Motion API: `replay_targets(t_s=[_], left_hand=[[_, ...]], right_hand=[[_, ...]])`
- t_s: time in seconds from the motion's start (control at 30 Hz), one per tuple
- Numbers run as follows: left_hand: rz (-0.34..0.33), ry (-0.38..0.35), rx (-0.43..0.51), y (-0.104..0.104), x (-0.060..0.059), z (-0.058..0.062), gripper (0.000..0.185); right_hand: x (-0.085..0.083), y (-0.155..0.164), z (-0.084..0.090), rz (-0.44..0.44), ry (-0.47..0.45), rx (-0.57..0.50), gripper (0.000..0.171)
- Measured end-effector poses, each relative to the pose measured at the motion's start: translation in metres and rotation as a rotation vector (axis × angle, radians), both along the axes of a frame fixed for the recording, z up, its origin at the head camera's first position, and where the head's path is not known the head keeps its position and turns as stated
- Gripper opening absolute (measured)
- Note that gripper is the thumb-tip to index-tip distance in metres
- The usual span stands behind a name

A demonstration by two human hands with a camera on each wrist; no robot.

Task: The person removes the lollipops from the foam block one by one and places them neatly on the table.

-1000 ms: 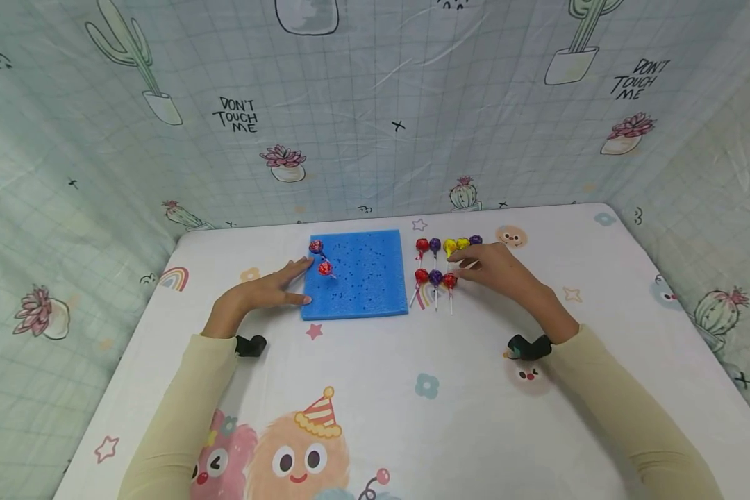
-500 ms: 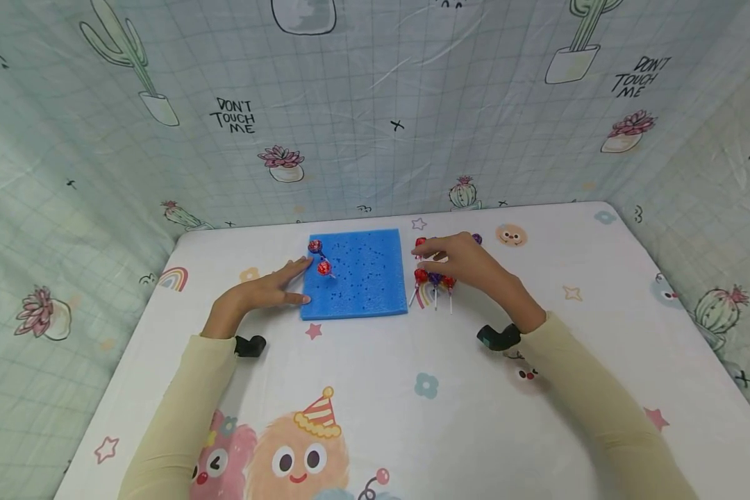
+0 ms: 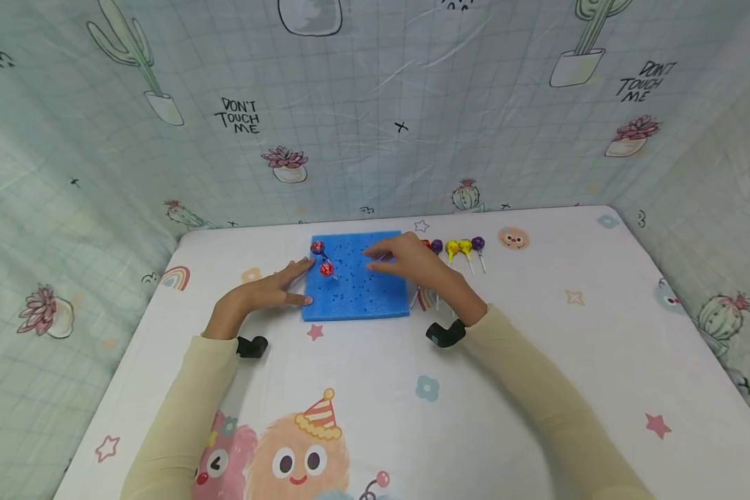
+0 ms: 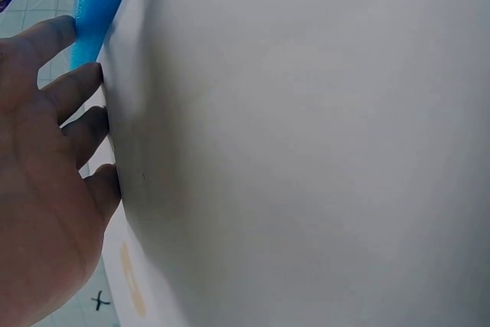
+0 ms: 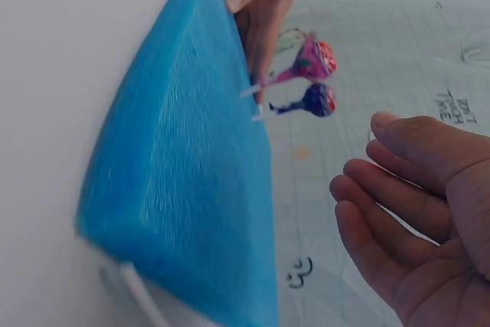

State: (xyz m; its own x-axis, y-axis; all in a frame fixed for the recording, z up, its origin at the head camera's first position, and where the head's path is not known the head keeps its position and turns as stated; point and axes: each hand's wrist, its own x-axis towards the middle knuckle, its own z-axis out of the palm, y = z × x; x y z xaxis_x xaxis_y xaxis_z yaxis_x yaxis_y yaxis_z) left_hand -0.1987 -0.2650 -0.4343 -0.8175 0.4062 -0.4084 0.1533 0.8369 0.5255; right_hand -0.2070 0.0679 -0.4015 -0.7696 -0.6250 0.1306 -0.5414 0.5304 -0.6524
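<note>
A blue foam block [image 3: 356, 298] lies flat on the table. Two wrapped lollipops, one purple and red [image 3: 317, 247] and one pink and red [image 5: 315, 60], stand in its left part with their sticks in the foam. My left hand [image 3: 265, 290] rests at the block's left edge, fingers and thumb spread against it. Over the right half of the foam hovers my right hand [image 3: 406, 258], its fingers loosely bent; the right wrist view shows nothing between thumb and fingers.
Right of the block lies a row of lollipops, among them purple [image 3: 437, 246], yellow [image 3: 452, 247] and another purple [image 3: 478, 243]. My right hand and wrist hide nearer ones, whose sticks show below. A patterned cloth [image 3: 350, 139] hangs behind the table.
My right hand has moved left, from above the lollipops to over the foam block, uncovering the yellow lollipops. The left hand has stayed at the block's edge.
</note>
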Motion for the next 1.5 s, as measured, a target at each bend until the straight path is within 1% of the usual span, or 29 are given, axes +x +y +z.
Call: replay_targets(t_s=[0.2,0.43,0.63,0.83,1.03,1.2,1.33,1.5], left_hand=[[-0.001,-0.003,-0.015,-0.001,0.000,0.000,0.097],[-0.004,0.006,-0.010,-0.004,0.002,0.000,0.096],[-0.010,0.004,0.006,-0.003,0.003,0.001,0.096],[-0.012,0.001,0.004,-0.003,0.002,0.001,0.095],[-0.009,-0.006,0.011,-0.003,0.002,0.001,0.096],[-0.014,-0.004,0.003,-0.003,0.004,0.001,0.095],[-0.022,0.003,0.005,-0.005,0.004,-0.001,0.096],[-0.022,0.002,0.015,-0.003,0.005,-0.001,0.096]], right_hand=[[-0.002,-0.028,-0.001,0.036,0.005,0.008,0.040],[0.000,-0.058,-0.001,0.030,0.000,-0.006,0.048],[0.003,-0.073,-0.006,0.031,-0.012,-0.030,0.048],[0.003,-0.080,-0.013,0.028,-0.025,-0.042,0.045],[0.003,-0.084,-0.017,0.018,0.020,-0.036,0.038],[0.005,-0.085,-0.017,0.012,0.027,-0.035,0.037],[0.007,-0.085,-0.018,0.007,0.030,-0.056,0.035],[0.009,-0.083,-0.016,-0.021,0.020,-0.099,0.033]])
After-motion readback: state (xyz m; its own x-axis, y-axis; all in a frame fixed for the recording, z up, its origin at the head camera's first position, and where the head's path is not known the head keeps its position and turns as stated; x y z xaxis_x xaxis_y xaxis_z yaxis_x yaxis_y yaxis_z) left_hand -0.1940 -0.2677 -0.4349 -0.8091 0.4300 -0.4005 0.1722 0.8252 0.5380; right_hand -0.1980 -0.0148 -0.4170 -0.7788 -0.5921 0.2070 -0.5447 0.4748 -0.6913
